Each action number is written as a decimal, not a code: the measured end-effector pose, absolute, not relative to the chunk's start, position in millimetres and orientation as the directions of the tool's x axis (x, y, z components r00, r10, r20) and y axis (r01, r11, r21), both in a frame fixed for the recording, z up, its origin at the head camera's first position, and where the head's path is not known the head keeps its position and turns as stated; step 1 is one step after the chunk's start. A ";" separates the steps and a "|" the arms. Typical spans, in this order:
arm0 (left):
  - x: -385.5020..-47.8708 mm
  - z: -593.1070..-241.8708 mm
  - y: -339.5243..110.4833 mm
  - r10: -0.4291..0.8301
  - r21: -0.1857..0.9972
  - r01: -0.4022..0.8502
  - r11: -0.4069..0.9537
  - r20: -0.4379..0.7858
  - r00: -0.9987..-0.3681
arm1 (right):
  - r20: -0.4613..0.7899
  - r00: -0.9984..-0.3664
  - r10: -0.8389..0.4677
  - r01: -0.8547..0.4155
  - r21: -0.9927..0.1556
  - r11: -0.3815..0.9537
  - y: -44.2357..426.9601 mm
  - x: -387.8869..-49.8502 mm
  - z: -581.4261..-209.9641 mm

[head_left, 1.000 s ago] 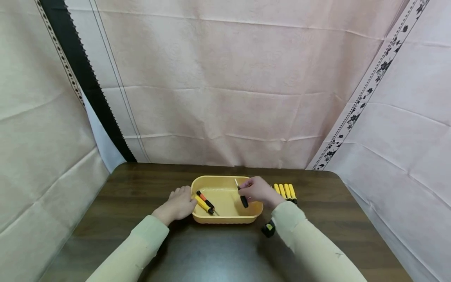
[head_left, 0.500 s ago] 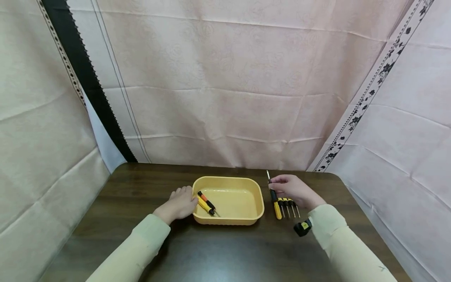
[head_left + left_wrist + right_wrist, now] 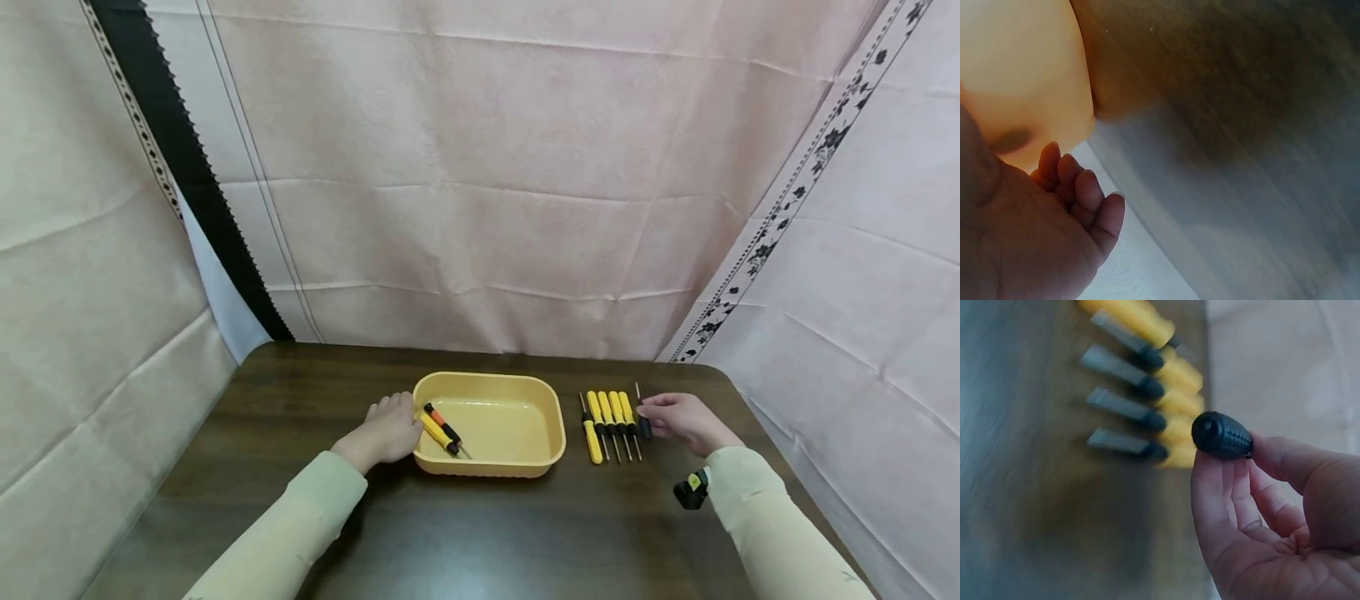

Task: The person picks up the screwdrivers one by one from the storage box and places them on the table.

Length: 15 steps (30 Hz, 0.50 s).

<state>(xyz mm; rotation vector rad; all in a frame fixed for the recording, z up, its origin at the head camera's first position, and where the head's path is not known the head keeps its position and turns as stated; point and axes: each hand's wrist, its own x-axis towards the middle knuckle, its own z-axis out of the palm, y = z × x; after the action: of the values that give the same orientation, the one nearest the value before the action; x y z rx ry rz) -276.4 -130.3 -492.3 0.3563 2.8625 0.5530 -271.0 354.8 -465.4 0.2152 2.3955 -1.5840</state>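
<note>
In the head view my left hand [image 3: 390,429] holds the left rim of a yellow plastic tray [image 3: 489,468]; the left wrist view shows its fingers curled beside the tray wall. A yellow-handled screwdriver [image 3: 437,434] and an orange-and-black handled one [image 3: 442,422] lie at the tray's left side. My right hand [image 3: 686,422] pinches a black-handled screwdriver [image 3: 1222,435] between thumb and fingers, its shaft pointing away. It is just right of a row of yellow-and-black screwdrivers [image 3: 616,408]. The row's leftmost screwdriver [image 3: 592,442] lies the other way round, handle toward me.
Everything is on a dark wooden table [image 3: 480,542]. Pale cloth [image 3: 480,208] hangs behind the table's far edge and at both sides. A black tracker-like device [image 3: 690,490] is at my right wrist.
My right hand has carried the black-handled screwdriver out of the tray, over the row, to its right end. The left hand has stayed at the tray.
</note>
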 end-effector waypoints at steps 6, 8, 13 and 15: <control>-276.1 -492.2 -129.1 0.269 0.383 0.193 0.904 -0.156 -0.951 | -0.334 -0.941 0.047 0.319 -0.837 0.444 373.2 -271.4 -485.6; -276.8 -492.4 -128.4 0.269 0.383 0.193 0.903 -0.156 -0.950 | -0.333 -0.941 0.056 0.321 -0.831 0.454 376.0 -272.5 -489.9; -279.1 -494.1 -128.3 0.263 0.368 0.189 0.910 -0.161 -0.951 | -0.331 -0.940 0.086 0.331 -0.813 0.479 373.4 -275.8 -495.4; -279.2 -494.4 -129.4 0.262 0.368 0.187 0.911 -0.165 -0.951 | -0.335 -0.937 0.100 0.339 -0.803 0.490 370.3 -277.5 -496.7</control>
<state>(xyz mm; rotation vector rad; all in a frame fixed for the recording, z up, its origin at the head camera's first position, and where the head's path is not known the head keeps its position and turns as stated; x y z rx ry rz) -279.2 -129.4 -494.4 0.3398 2.8627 0.5204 -277.5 370.3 -496.7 0.3749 2.4936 -1.4244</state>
